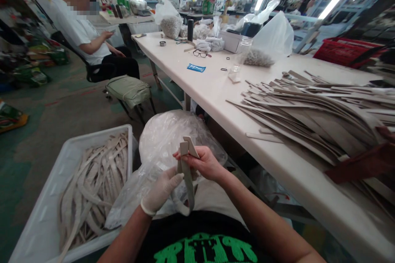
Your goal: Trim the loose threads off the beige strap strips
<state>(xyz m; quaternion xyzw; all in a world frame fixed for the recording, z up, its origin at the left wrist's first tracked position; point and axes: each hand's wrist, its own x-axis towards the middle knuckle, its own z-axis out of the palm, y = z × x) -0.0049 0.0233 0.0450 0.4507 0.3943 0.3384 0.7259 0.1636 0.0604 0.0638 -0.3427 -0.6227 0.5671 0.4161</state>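
Viewing remotely, I log: at six o'clock my right hand (205, 163) pinches a strap (188, 183) near two upright ends; my gloved left hand (162, 191) seems to grip it lower down. Current step, I judge: aligning ends. Next move calls for a steady pinch. Bin (43, 213): eight o'clock.

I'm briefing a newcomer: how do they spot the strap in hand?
Find the long white table and the white crate left of it. Between them, before a clear plastic bag, the gloved left hand and right hand hold a bent beige strap. Only it is held; the crate straps and tabletop straps lie heaped.
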